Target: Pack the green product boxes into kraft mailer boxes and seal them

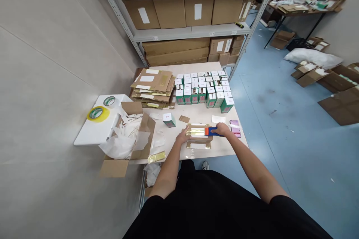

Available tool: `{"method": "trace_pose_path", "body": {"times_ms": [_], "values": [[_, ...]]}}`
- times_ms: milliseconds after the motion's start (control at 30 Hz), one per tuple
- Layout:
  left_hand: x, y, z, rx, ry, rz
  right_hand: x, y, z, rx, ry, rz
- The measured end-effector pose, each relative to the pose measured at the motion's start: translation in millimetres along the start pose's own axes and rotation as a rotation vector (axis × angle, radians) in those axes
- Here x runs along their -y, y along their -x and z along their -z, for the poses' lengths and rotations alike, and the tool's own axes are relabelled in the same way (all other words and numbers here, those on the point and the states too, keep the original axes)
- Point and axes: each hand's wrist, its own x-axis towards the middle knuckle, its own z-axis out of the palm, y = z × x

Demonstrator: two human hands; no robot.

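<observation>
In front of me on the table lies a small cardboard box (199, 139) with shiny yellowish tape and white labels on it. My left hand (183, 134) grips the box's left end. A blue-and-orange hand tool (211, 131) is in my closed right hand (223, 130), its orange end over the right part of the box. I cannot make out exactly what kind of tool it is. Nearby are a brown cardboard piece (184, 119), a white card (218, 119) and purple packets (235, 128). A single green-and-white carton (169, 120) stands to the left.
Rows of green-and-white cartons (202, 86) stand at the back, beside stacked flattened cardboard (153, 86). An open box of white paper (146, 138) and tape rolls (97, 113) are at left. Behind rises a loaded metal shelf (190, 35). More boxes (339, 101) sit on the floor at right.
</observation>
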Motion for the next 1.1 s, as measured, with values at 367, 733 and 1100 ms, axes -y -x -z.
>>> {"method": "trace_pose_path", "body": {"times_ms": [367, 733, 1100], "values": [[0.9, -5.0, -2.5, -0.028, 0.037, 0.036, -52.5, -2.4, 4.5, -0.037, -0.065, -0.045], [4.4, -8.8, -3.4, -0.024, 0.100, -0.003, -120.4, 12.3, 11.9, -0.034, -0.004, -0.190], [-6.2, -1.5, 0.1, -0.018, 0.093, 0.020, 1.4, -4.3, -59.2, -0.033, 0.017, -0.182]]}}
